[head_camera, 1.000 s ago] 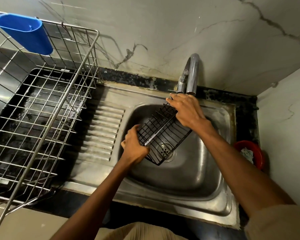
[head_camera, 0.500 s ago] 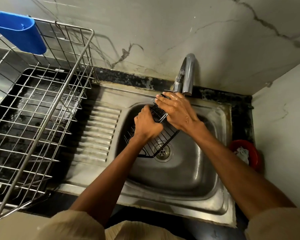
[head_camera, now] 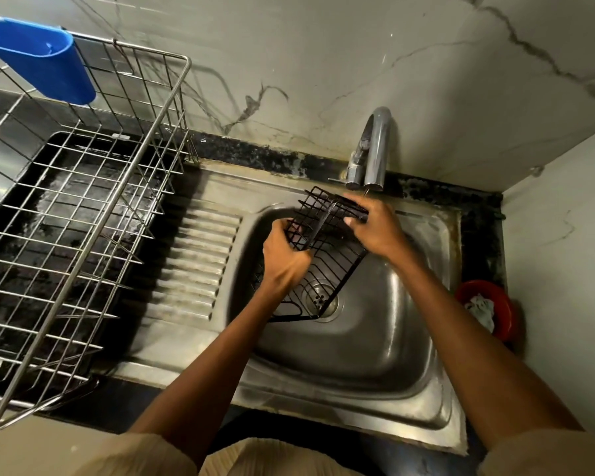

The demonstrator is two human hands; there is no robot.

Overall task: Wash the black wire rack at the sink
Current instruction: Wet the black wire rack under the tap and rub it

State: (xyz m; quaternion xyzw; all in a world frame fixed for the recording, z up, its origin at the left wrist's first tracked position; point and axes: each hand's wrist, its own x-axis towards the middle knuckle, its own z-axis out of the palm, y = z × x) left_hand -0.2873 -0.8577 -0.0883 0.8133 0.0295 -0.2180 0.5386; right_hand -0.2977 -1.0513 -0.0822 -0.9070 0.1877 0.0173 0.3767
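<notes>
Gripping the black coated-wire rack [head_camera: 327, 255] from two sides, the person holds it tilted over the basin of the stainless steel sink [head_camera: 375, 338], its upper end raised near the spout of the curved chrome tap [head_camera: 375, 149] and its lower corner hanging just above the round drain [head_camera: 323, 298]. The left hand [head_camera: 284, 257] has its fingers curled round the wires of the near-left edge; the right hand [head_camera: 375, 226] clasps the upper end, thumb hooked over the rim bar. No stream of water can be made out, though the skin looks wet. By its thin wire build the rack should be light and fairly stiff — easy to turn with two hands, with perhaps a little flex across the open grid. The coating is likely slick when wet or soapy, so the thicker frame bars at the rim are the sensible places to hold; the fine cross wires would dig into fingers and offer less purchase. It is not fragile, but the short upright prongs could catch a knuckle or snag on the tap — worth keeping that upper end clear of the spout. To the left, a large silver wire dish drainer [head_camera: 83, 218] with a blue plastic cutlery cup [head_camera: 42, 60] stands on the counter, and a red bowl [head_camera: 485, 314] sits in the right corner.
</notes>
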